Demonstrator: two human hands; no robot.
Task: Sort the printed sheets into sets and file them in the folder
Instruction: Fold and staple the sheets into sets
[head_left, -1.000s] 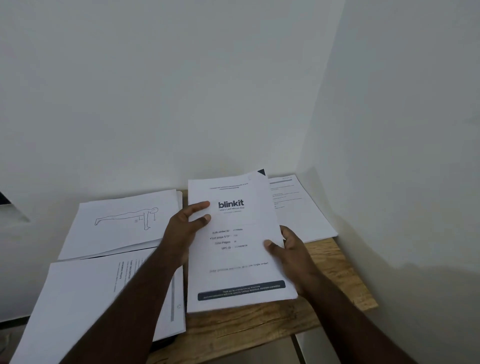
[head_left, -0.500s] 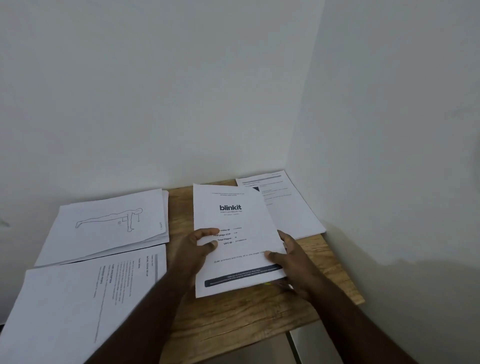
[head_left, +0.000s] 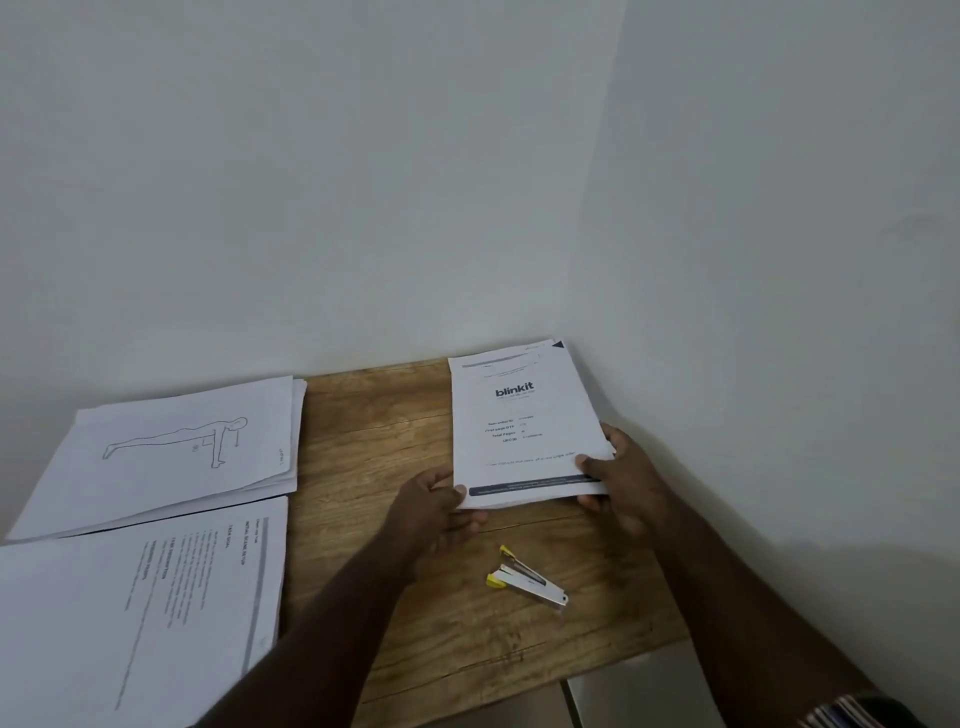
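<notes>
Hands: left hand (head_left: 434, 512) and right hand (head_left: 623, 480) grip blinkit stack (head_left: 524, 426) at 2 o'clock; loose sheets may fan or misalign with papers beneath on release.

Both hands have carried the stack of sheets (head_left: 524, 431) with the blinkit cover from the middle of the wooden table (head_left: 374, 441) to its far right corner, onto the page there, uncovering a small yellow and silver stapler (head_left: 525, 581)
</notes>
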